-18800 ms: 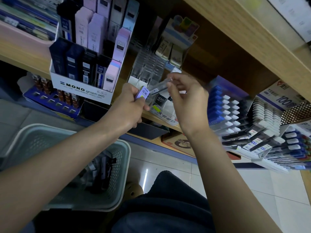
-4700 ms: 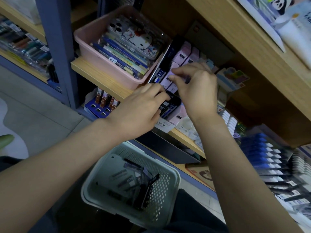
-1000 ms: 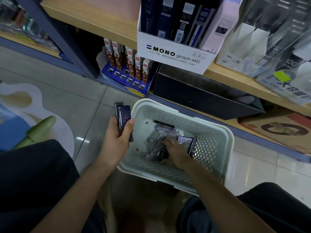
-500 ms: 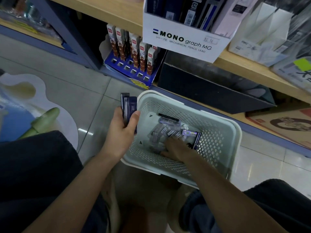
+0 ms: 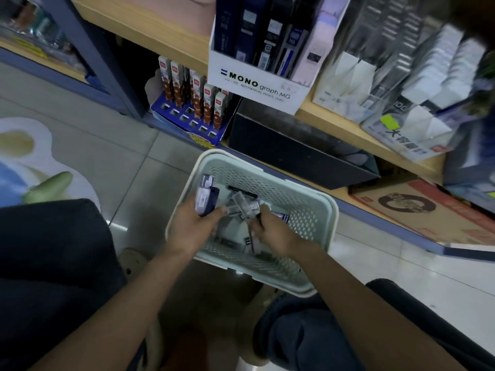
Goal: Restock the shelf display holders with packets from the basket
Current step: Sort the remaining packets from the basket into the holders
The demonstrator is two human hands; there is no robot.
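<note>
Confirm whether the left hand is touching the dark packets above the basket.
Touching. The head view shows the left hand gripping the dark packets, fingers curled round them.

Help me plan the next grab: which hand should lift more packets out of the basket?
Right, likely. The right hand is over the middle of the basket, pinching a clear packet; the left hand grips a stack of dark packets by the left rim.

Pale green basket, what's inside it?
Loose clear and dark packets in the pale green perforated plastic basket; left hand and right hand each grip some, hiding whatever lies beneath.
</note>
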